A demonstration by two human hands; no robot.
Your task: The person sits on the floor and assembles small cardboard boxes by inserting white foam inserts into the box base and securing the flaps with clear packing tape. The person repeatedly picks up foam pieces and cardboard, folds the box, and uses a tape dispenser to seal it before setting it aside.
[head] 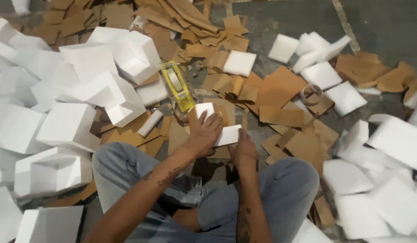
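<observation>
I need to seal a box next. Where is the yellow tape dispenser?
In the head view, the yellow tape dispenser lies on the floor just beyond the left hand, between the white foam corner blocks and cardboard scraps.

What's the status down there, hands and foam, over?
Left hand flat on white foam pieces. Right hand gripping their near edge. Yellow tape dispenser just beyond, on cardboard scraps. Finished foam corner blocks piled left.

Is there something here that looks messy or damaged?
Yes. Torn brown cardboard scraps and white foam pieces lie scattered across the floor, overlapping at all angles. The foam piece under both hands looks whole.
</observation>
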